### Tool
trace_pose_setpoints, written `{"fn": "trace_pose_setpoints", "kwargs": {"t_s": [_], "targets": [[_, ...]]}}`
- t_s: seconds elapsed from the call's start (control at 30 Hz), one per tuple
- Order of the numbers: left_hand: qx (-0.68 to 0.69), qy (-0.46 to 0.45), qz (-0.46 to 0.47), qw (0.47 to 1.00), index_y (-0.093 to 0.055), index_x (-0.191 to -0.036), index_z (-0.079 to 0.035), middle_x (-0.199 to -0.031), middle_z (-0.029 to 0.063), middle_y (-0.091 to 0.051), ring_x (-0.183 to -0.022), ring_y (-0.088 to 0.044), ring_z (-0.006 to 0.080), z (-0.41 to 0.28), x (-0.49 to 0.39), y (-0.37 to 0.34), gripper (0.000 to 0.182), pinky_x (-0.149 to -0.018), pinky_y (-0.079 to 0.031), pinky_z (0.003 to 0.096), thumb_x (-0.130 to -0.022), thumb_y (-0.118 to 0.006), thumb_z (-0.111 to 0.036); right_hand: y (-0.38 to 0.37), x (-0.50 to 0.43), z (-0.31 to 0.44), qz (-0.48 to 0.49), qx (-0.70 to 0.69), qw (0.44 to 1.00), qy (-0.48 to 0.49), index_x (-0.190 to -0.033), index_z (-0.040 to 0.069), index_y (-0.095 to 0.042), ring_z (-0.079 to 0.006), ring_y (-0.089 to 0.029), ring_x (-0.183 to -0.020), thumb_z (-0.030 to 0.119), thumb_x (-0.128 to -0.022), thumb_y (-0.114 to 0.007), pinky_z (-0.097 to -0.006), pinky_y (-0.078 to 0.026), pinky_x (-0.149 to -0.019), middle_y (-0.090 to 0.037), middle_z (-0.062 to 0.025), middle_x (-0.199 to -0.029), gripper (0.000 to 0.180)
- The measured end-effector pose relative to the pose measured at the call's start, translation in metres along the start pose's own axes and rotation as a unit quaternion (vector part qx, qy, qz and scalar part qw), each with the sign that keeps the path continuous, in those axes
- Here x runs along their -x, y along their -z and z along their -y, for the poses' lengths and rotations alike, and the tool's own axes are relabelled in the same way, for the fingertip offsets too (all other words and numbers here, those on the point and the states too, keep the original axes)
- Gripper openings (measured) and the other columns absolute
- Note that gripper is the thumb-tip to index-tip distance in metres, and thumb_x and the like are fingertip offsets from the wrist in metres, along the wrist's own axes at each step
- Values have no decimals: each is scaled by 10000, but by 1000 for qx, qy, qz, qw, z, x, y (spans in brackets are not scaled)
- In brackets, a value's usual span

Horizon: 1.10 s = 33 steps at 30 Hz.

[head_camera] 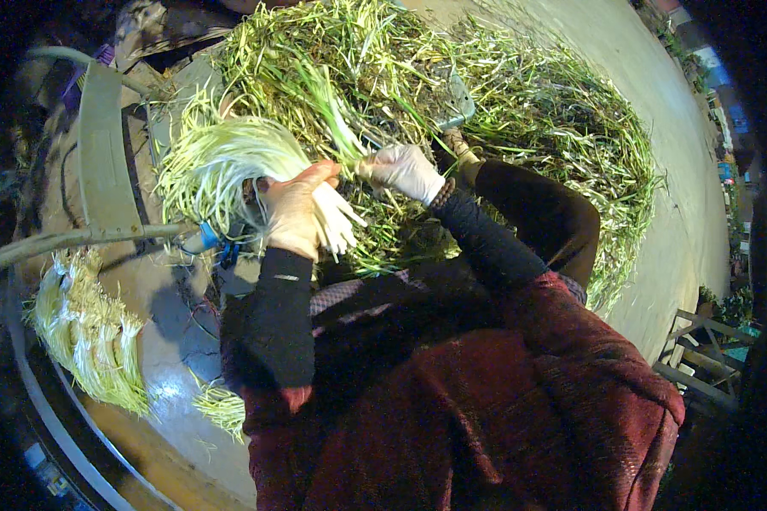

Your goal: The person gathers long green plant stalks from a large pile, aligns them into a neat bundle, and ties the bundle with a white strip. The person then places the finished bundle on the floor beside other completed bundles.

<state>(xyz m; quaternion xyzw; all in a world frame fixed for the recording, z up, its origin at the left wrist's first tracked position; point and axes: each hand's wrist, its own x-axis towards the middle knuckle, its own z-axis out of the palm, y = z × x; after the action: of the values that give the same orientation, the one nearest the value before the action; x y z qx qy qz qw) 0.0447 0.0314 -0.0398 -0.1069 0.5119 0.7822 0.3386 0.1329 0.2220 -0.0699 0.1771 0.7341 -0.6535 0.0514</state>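
Observation:
My left hand [297, 214] is closed around a thick bunch of pale chive-like stalks [249, 144]. Their white stem ends poke out on the right of the fist, while the yellow-green leaves droop to the upper left. Just right of it, my right hand [406, 171], which looks pale and gloved, pinches the lower end of a small tuft of greener stalks [332, 112]. The fingertips of both hands almost meet. Beneath and beyond them lies a heap of loose green and yellowed leaves [351, 51].
A plastic crate's corner [463, 105] juts from the heap. More leaves [562, 121] cover the floor [671, 191] at right. At left stands a metal frame with a flat panel [105, 153]. Several tied bundles [96, 338] lie lower left, near a small loose pile [222, 407].

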Motion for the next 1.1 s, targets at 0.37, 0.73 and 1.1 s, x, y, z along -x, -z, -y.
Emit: {"fn": "trace_pose_setpoints", "kwargs": {"t_s": [0.37,0.73,1.1], "targets": [[-29,-91,-9,995,-663,-980,44,-862,108,-675,-711,-638,186,-34,12,18,200,-635,-523,277,-793,-688,-23,-9,49,-80,-192,389,889,145,-797,85,-703,-330,-635,-649,363,-855,-640,-396,-512,-571,-642,-160,-727,291],[-74,-24,89,993,-638,-1060,51,-868,112,-687,-661,-647,150,-46,23,25,317,-590,-553,254,-774,-702,-71,-12,30,-16,75,80,992,55,-975,64,-699,-187,-557,-547,575,-907,-515,-337,-466,-553,-653,-21,-669,548],[-293,-65,-5,954,-694,-813,76,-694,91,-670,-597,-617,164,-23,21,26,118,-574,-478,270,-727,-689,-5,-75,15,14,113,-152,979,-68,-790,92,-728,-47,-423,-461,365,-795,-770,-223,-290,-429,-617,24,-617,277]]}}
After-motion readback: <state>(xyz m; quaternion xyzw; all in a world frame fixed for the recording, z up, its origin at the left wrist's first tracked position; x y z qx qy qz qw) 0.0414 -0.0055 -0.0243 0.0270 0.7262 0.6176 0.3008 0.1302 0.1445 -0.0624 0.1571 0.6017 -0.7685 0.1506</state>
